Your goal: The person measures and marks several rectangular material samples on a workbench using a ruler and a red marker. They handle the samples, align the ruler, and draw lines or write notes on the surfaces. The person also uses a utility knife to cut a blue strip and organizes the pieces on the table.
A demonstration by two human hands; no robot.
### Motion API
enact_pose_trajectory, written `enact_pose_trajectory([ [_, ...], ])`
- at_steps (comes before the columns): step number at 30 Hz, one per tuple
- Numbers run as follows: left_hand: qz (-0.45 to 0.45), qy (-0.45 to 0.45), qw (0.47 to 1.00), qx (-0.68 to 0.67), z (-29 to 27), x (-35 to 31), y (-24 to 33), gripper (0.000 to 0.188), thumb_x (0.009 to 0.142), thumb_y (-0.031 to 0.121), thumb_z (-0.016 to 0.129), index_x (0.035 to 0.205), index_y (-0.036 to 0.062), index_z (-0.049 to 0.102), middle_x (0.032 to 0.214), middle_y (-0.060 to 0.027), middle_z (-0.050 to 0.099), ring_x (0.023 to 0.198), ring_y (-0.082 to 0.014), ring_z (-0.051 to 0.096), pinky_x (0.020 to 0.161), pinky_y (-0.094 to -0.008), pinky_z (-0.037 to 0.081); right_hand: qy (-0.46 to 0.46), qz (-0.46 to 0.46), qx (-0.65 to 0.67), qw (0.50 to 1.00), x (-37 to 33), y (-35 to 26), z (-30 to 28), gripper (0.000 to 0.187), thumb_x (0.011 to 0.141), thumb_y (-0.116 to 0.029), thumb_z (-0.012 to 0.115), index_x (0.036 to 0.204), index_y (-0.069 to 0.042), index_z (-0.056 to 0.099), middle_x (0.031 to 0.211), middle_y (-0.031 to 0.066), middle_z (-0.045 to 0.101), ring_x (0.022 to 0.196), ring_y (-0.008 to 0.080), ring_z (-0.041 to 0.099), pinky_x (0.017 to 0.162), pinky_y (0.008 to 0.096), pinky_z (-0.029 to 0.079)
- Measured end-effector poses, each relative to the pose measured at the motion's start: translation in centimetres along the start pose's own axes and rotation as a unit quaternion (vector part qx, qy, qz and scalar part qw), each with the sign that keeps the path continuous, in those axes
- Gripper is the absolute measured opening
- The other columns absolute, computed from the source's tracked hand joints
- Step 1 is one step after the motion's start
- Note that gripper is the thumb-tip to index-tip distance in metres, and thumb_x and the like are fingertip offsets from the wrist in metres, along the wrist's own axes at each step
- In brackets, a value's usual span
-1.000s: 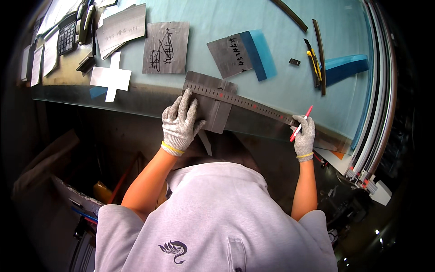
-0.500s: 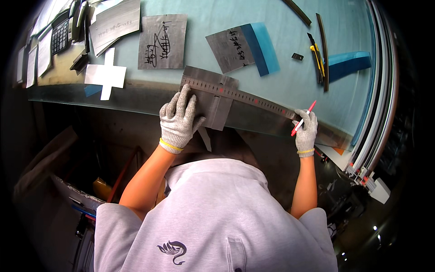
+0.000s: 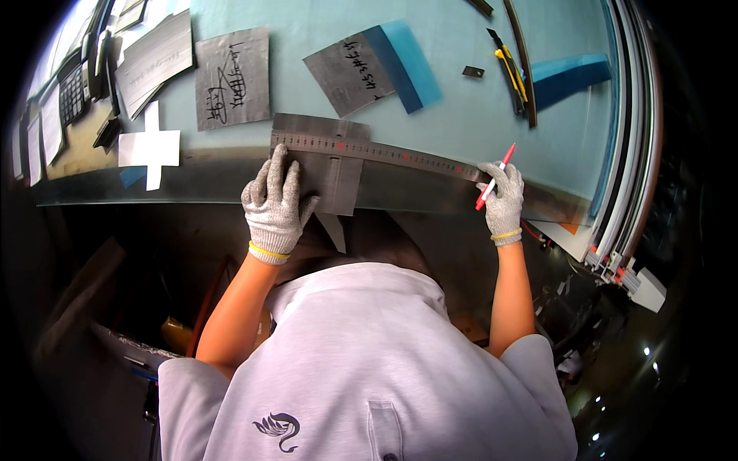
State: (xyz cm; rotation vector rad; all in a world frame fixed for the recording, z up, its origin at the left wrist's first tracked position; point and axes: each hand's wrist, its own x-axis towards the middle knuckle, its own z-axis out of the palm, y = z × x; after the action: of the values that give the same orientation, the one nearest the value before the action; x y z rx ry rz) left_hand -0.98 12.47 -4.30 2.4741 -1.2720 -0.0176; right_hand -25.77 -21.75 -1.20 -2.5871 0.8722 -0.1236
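A long steel ruler (image 3: 393,153) lies across a grey sheet piece (image 3: 323,180) at the near edge of the table. My left hand (image 3: 274,200), in a knitted grey glove, rests on the sheet with its fingers stretched out; one fingertip touches the ruler near its left end. My right hand (image 3: 505,201), gloved too, is closed around a red-and-white pen (image 3: 496,177), which points up and to the right. Its fingertips are at the ruler's right end; whether they also pinch the ruler I cannot tell.
The pale glass-like tabletop (image 3: 307,77) holds grey sheets with handwriting (image 3: 233,77), a blue-edged sheet (image 3: 369,65), a white cross-shaped piece (image 3: 151,147), a yellow utility knife (image 3: 510,73), dark strips (image 3: 521,61) and a calculator (image 3: 74,94). Metal rails (image 3: 634,154) run along the right side.
The whole view has shifted, so the table things sit further left and the ruler looks more level. Both hands keep their places on the ruler, and the pen stays in my right hand.
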Motion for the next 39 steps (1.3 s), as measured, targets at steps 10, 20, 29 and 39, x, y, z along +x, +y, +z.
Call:
enact_pose_trajectory([
  [10, 0.016, 0.01, 1.0, 0.02, 0.5, -0.2, -0.1, 0.072, 0.075, 0.032, 0.083, 0.138, 0.0062, 0.057, 0.158, -0.0196, 0.047, 0.132, -0.0368, 0.055, 0.102, -0.0479, 0.04, 0.024, -0.006, -0.005, 1.0, -0.1, 0.1, 0.2, 0.043, 0.07, -0.002, 0.08, 0.111, -0.015, 0.073, 0.104, 0.0061, 0.063, 0.106, 0.031, 0.06, 0.095, 0.0439, 0.044],
  [20, 0.006, 0.011, 1.0, 0.01, 0.4, -0.4, 0.0, 0.074, 0.074, 0.032, 0.084, 0.139, 0.0064, 0.057, 0.158, -0.0191, 0.046, 0.134, -0.0371, 0.053, 0.104, -0.0484, 0.04, 0.088, 0.016, 0.111, 0.99, -1.2, 1.0, 1.6, 0.048, 0.071, 0.012, 0.075, 0.113, -0.009, 0.071, 0.105, 0.0095, 0.06, 0.107, 0.0313, 0.058, 0.096, 0.0451, 0.049],
  [29, -0.004, -0.022, 1.0, -0.005, -0.5, -0.1, 0.1, 0.077, 0.074, 0.031, 0.084, 0.142, 0.0058, 0.056, 0.157, -0.0176, 0.047, 0.135, -0.0376, 0.051, 0.107, -0.049, 0.039, 0.149, 0.13, 0.116, 0.973, 1.8, 4.7, 1.5, 0.045, 0.082, 0.012, 0.069, 0.122, -0.008, 0.066, 0.115, 0.0101, 0.061, 0.108, 0.0272, 0.062, 0.093, 0.0386, 0.053],
  [39, 0.011, -0.087, 0.996, -0.013, -2.4, 0.6, 0.4, 0.084, 0.075, 0.036, 0.083, 0.15, 0.0154, 0.052, 0.159, -0.019, 0.043, 0.137, -0.0387, 0.049, 0.11, -0.0512, 0.037, 0.142, 0.125, 0.093, 0.977, 4.2, 3.4, 1.8, 0.048, 0.085, 0.012, 0.067, 0.126, -0.011, 0.067, 0.117, 0.0126, 0.059, 0.107, 0.0298, 0.061, 0.094, 0.0413, 0.052],
])
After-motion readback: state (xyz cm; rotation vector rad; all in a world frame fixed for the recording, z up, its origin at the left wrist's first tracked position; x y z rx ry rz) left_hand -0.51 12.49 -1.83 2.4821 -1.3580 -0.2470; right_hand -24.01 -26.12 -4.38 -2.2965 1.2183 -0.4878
